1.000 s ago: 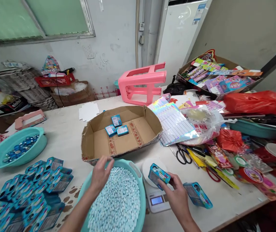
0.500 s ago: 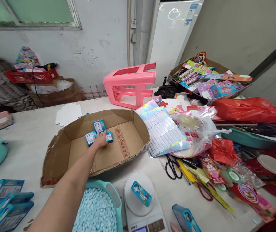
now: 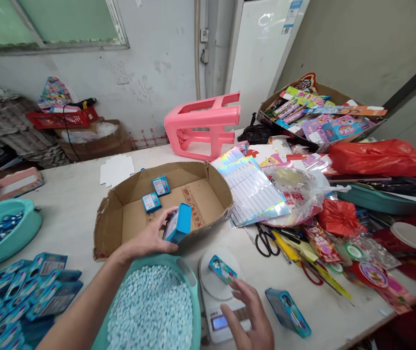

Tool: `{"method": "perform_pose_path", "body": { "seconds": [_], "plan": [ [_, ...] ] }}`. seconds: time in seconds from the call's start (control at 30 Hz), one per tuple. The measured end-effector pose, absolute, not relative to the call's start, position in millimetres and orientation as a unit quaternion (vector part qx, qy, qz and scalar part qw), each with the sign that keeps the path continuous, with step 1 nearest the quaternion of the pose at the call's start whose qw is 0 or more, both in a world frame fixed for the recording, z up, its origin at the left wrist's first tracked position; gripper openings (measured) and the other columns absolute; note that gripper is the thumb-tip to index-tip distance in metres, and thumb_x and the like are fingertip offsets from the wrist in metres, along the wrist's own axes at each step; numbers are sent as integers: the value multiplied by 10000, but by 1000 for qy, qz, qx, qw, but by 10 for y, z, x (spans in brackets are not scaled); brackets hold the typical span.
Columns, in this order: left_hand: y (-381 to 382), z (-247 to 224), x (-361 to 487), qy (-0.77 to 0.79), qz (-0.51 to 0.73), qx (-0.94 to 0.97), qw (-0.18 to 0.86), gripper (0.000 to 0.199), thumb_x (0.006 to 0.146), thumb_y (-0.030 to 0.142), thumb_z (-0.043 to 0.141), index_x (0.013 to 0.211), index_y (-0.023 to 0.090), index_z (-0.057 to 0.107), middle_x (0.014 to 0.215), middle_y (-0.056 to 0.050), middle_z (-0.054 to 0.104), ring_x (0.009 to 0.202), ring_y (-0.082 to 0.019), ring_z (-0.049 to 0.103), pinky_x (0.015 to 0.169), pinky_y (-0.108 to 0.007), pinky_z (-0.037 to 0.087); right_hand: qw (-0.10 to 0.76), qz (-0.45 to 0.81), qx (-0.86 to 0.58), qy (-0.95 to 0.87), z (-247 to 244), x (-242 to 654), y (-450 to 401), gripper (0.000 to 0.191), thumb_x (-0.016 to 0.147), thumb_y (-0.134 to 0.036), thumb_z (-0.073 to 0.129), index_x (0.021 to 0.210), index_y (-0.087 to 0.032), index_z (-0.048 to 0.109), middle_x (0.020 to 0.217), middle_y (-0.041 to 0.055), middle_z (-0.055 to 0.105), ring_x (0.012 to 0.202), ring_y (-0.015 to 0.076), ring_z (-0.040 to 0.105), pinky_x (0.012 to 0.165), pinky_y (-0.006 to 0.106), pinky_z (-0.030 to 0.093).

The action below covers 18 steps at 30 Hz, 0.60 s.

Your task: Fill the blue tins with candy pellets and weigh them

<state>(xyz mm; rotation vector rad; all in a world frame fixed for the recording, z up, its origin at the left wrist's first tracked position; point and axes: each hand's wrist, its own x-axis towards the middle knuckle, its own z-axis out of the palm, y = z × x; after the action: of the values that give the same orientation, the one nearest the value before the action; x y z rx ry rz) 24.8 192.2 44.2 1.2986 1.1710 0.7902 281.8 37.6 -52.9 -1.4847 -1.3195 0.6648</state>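
Note:
My left hand grips a small blue box, held tilted above the near edge of a cut-down cardboard box. Inside that lie two more blue boxes, a nearer one and a farther one, printed labels up. My right hand is open, fingers apart, over the front of a white kitchen scale. Its fingertips are close to a blue printed pack on the weighing plate; whether they touch it I cannot tell. Right of the scale stands another blue box.
A turquoise basin of pale blue candies sits below my left arm. Folded blue cartons pile at left, near another turquoise basin. Scissors and mixed packaging crowd the right. A pink stool lies behind.
My left hand has lifted one blue box out of the cardboard box and drawn it nearer. My right hand has come from the bottom edge by the right-hand blue box to over the scale.

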Motion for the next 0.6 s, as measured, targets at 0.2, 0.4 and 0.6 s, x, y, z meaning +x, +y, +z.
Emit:
{"method": "perform_pose_path", "body": {
  "seconds": [0.2, 0.4, 0.6],
  "plan": [
    [889, 443, 277, 492, 212, 536, 652, 494, 600, 222, 745, 1083, 247, 640, 971, -54, 641, 904, -241, 572, 709, -269, 444, 430, 136, -477, -754, -86, 2444, 260, 764, 734, -314, 724, 1382, -335, 319, 1375, 102, 412, 1280, 359, 364, 1006, 592, 355],
    [363, -7, 83, 469, 153, 594, 635, 379, 709, 432, 656, 1033, 235, 640, 901, -35, 654, 835, -209, 581, 744, -288, 439, 260, 288, -491, -780, -160, 2195, -85, 374, 743, -179, 660, 1110, -232, 604, 978, 78, 678, 944, 289, 614, 938, 525, 408],
    [497, -978, 45, 666, 189, 644, 326, 471, 821, 490, 503, 1194, 207, 552, 1282, -105, 498, 1204, -281, 401, 995, -419, 313, 384, 561, -590, -435, -421, 2361, -338, 470, 660, -386, 759, 1034, -167, 578, 930, 62, 694, 834, 237, 644, 763, 350, 518]
  ]
}}
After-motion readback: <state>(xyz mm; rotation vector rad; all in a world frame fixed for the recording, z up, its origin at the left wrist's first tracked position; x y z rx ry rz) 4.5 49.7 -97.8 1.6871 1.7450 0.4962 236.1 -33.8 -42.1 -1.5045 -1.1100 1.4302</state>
